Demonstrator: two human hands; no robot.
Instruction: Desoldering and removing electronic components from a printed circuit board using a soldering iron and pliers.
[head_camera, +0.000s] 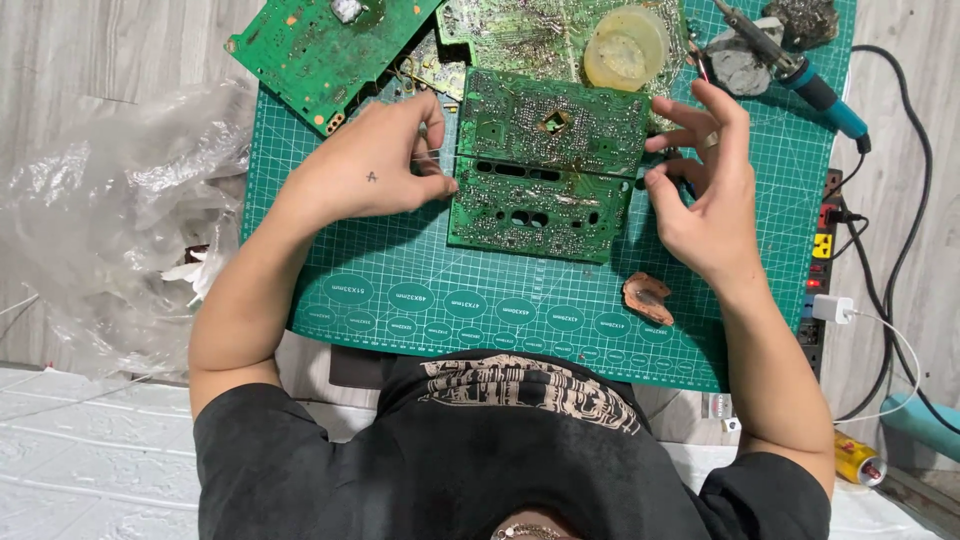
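Note:
A green circuit board (545, 165) lies solder side up on a green cutting mat (420, 270). My left hand (370, 170) rests at the board's left edge, its fingers pinching a thin wire (540, 166) that runs across the board. My right hand (700, 195) is at the board's right edge. Its thumb and a finger are pinched near the wire's other end, and the other fingers are spread.
More green boards (320, 50) lie at the mat's top left, with a yellowish round tub (625, 45) behind. A blue-handled soldering iron (820, 95) is at top right, a brown shard (648, 298) on the mat, crumpled plastic sheet (110, 200) on the left, and a power strip (822, 260) with cables on the right.

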